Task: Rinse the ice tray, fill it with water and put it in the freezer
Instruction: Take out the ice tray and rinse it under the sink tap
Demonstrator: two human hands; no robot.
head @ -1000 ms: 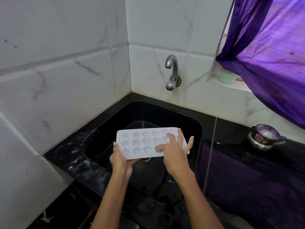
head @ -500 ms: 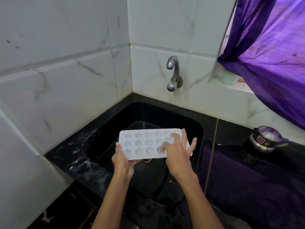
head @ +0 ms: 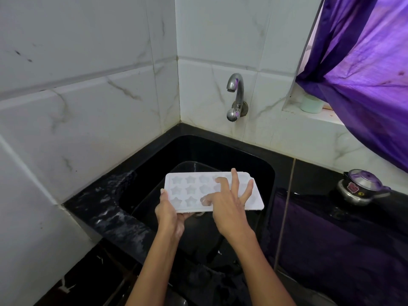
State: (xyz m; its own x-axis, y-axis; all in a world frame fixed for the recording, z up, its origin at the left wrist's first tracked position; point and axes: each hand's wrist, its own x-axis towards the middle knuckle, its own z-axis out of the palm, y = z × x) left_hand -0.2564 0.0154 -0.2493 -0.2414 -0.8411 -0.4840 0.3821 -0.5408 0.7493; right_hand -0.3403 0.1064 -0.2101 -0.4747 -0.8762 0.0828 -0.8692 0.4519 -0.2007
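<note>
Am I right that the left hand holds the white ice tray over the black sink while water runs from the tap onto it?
Not quite. In the head view the tap is dry: no water runs from it. The rest holds: the left hand holds the white ice tray by its near corner over the black sink, and the right hand rubs its fingers over the moulds.

**Ice tray held over the sink**

A white ice tray (head: 194,191) with star-shaped moulds hangs level above the black sink (head: 254,157). The left hand (head: 170,214) grips its near left corner; the right hand (head: 229,206) lies spread on top, fingers in the moulds. The tap (head: 235,96) on the far wall shows no water running.
</note>
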